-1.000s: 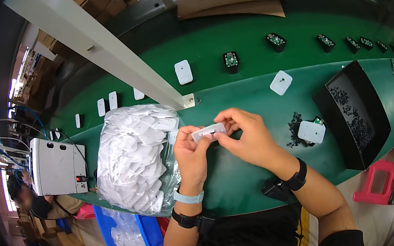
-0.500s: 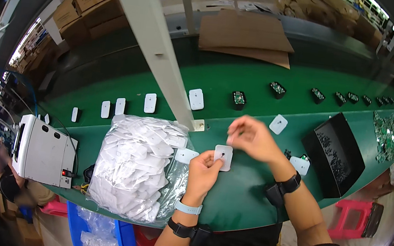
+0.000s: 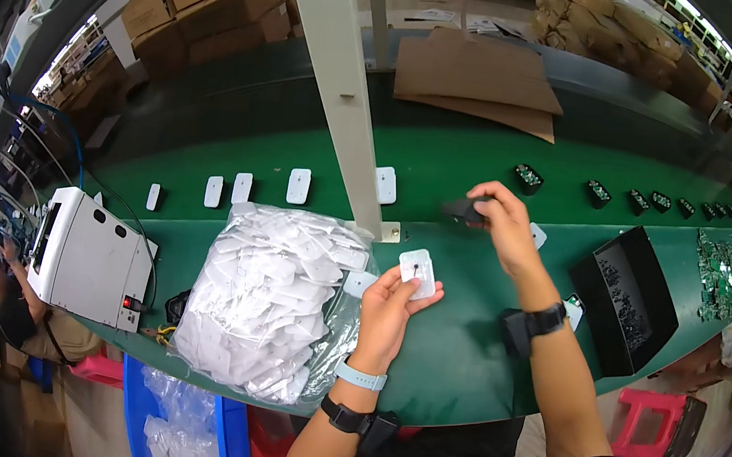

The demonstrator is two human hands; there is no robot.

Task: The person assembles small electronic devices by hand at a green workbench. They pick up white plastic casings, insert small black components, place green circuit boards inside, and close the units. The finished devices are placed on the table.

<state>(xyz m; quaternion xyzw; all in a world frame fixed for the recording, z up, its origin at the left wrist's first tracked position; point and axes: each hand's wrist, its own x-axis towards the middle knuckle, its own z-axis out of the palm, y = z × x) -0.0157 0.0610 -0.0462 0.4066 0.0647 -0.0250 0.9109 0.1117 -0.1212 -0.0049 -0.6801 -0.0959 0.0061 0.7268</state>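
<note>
My left hand (image 3: 386,316) pinches a white rounded plastic cover (image 3: 420,277) with a small black part at its middle, above the green workbench (image 3: 449,369). Raised further back, my right hand (image 3: 512,240) grips a small black case (image 3: 465,209) by its right end; motion blurs the case, and its inside does not show. By my left hand lies a big clear bag heaped with white covers (image 3: 259,302), a single cover (image 3: 360,283) at its edge. Another white cover (image 3: 538,236) lies partly behind my right hand.
Black cases with circuit boards (image 3: 597,194) and white-covered pieces (image 3: 299,185) line the green strip behind. A grey post (image 3: 346,101) rises near the bag. To the right stand a black bin (image 3: 623,295) of small dark parts and piled circuit boards (image 3: 722,275); left, a white machine (image 3: 94,257).
My right hand has moved back from the cover and taken the nearest black case off the row. The left hand keeps the cover, now tilted with its fingers more spread. The view has shifted slightly.
</note>
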